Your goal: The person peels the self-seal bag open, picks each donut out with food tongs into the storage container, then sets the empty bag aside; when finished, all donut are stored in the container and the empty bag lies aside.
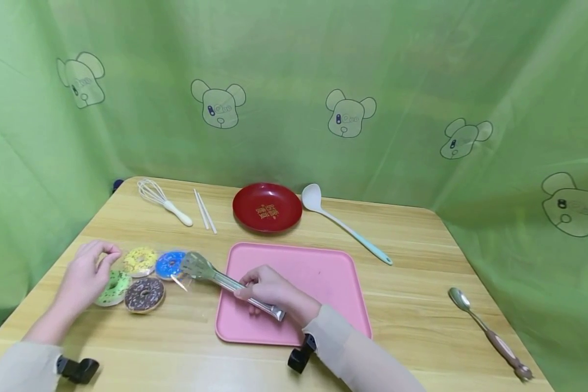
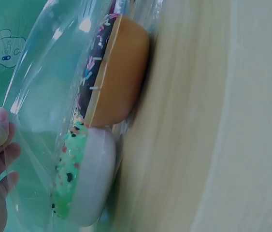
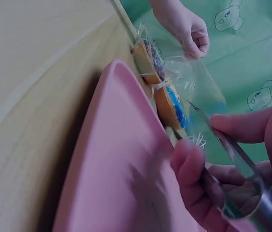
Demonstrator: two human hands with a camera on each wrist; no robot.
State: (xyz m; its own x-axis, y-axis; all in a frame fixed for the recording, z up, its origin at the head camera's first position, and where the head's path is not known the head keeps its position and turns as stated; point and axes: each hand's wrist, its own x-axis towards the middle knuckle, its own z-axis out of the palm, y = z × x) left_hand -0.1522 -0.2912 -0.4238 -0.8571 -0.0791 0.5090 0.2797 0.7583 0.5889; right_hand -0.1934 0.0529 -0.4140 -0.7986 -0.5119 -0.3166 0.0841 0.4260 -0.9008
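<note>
Four toy donuts lie in a clear plastic bag at the table's left: yellow, blue, green and chocolate. My left hand pinches the bag's edge above the green donut and chocolate donut. My right hand grips metal tongs over the left edge of a pink tray. The tongs' tips sit at the blue donut by the bag's mouth. The right wrist view shows the left hand holding the bag up.
At the back stand a red plate, a white ladle, a whisk and white chopsticks. A brown-handled spoon lies near the right front edge. Green cloth surrounds the wooden table.
</note>
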